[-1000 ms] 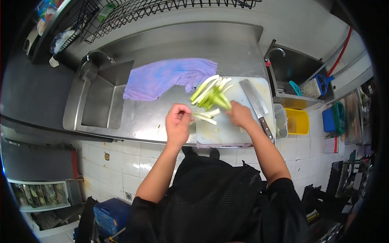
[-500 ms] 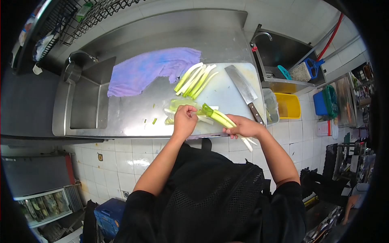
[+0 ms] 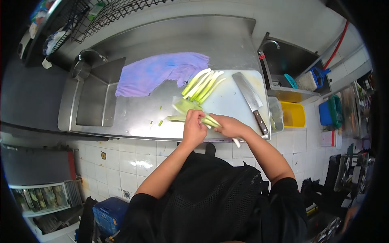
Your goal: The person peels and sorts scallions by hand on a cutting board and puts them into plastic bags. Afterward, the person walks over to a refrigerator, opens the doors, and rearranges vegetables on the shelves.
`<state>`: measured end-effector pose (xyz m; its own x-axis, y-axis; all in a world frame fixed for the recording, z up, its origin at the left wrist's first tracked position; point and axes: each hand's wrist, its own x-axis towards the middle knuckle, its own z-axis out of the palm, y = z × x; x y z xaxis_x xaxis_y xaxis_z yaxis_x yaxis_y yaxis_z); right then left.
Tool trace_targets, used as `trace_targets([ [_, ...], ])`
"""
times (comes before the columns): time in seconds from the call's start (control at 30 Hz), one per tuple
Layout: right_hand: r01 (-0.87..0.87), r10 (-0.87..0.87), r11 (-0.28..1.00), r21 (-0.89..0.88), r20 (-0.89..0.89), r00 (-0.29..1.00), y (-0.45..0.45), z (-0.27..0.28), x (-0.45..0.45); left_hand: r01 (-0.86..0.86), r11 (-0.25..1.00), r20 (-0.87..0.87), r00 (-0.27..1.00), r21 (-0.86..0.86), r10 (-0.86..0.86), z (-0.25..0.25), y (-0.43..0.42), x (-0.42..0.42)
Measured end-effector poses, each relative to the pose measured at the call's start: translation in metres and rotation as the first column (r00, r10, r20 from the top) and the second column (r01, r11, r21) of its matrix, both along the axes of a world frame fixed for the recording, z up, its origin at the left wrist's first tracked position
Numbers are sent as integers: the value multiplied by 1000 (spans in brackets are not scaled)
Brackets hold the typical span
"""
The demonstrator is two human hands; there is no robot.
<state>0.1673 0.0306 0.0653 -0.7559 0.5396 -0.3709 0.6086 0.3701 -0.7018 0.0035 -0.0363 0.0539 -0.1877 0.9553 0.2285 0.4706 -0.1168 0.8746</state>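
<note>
My right hand is closed around a few leek stalks, whose white ends stick out below it over the counter's front edge. My left hand is pinched at the mouth of a clear plastic bag, right against the tips of those stalks. Pale green stalks show inside the bag; the exact finger contact is partly hidden. Behind the hands, several trimmed leek stalks lie side by side on a white cutting board. A cleaver with a brown wooden handle rests along the board's right side.
A purple cloth lies spread on the steel counter, with small green scraps nearby. A sink is at the left. Right of the counter stand a clear bin, a yellow bin and another sink.
My right hand has moved left with the leek stalks, bringing their green tips up to my left hand and the bag. The whole view has shifted slightly.
</note>
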Motion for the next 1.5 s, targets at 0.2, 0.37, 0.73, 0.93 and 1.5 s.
trace_targets([
  [0.2,75,-103,992,-106,-292,951,-4,-26,-6,-160,985,-56,986,-65,156,-5,2,-6],
  [0.37,9,-40,980,197,150,988,-7,-47,-37,75,992,-89,994,100,-66,-1,6,16],
  [0.73,171,-165,758,629,-69,984,-31,-33,5,-55,996,-200,979,-72,40,-36,4,-4],
  [0.93,211,-224,864,456,-25,974,-26,-34,34,-6,992,-322,946,-125,-34,-27,10,-2],
  [1.5,515,-448,842,158,-327,832,-19,-47,8,-25,993,-139,990,-118,9,-13,18,-19],
])
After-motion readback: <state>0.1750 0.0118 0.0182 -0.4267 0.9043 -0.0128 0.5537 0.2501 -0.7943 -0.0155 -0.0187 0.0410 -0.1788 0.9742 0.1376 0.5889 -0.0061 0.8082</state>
